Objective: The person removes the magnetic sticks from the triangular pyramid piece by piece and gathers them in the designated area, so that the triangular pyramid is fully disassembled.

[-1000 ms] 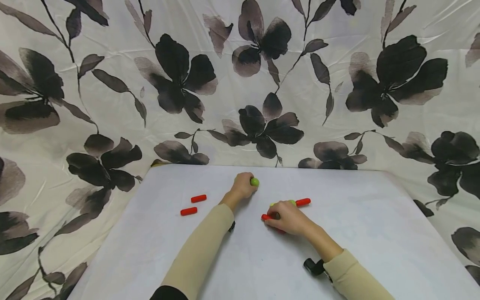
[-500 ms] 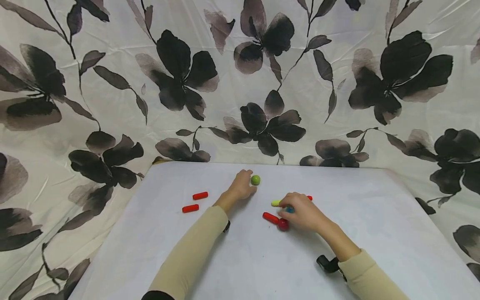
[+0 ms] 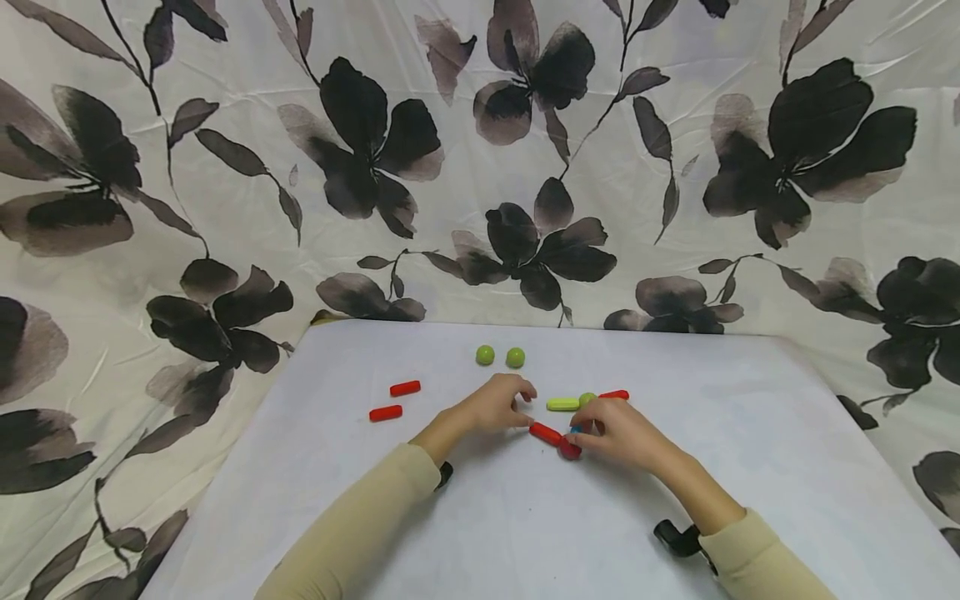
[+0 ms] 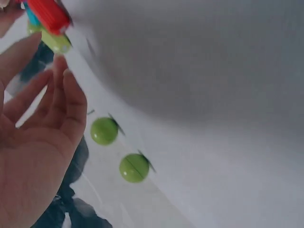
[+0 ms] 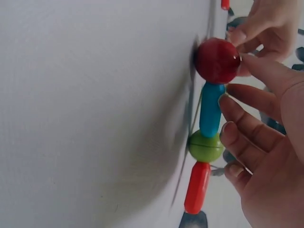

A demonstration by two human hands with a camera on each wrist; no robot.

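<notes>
In the head view my right hand (image 3: pixel 628 433) is over a small figure of coloured balls and sticks. Its thumb touches the glossy red ball (image 5: pixel 217 61), and its fingertips lie along the blue stick (image 5: pixel 212 111), loosely bent. Below the blue stick in the right wrist view come a green ball (image 5: pixel 205 147) and a red stick (image 5: pixel 197 187). A yellow-green stick (image 3: pixel 562 404) reaches left from the green ball. My left hand (image 3: pixel 487 404) holds nothing; its thumb and fingers are spread apart, close to the left end of another red stick (image 3: pixel 545 433) beside the red ball.
Two loose green balls (image 3: pixel 485 355) sit side by side near the table's back edge. Further left lie two red sticks (image 3: pixel 405 388), roughly parallel. The white tabletop (image 3: pixel 480 533) ends at a flower-printed cloth (image 3: pixel 450 167) behind it.
My left hand has let go of a green ball at the back and come nearer, toward the red stick. My right hand has shifted slightly right and uncovered the yellow-green stick and green ball.
</notes>
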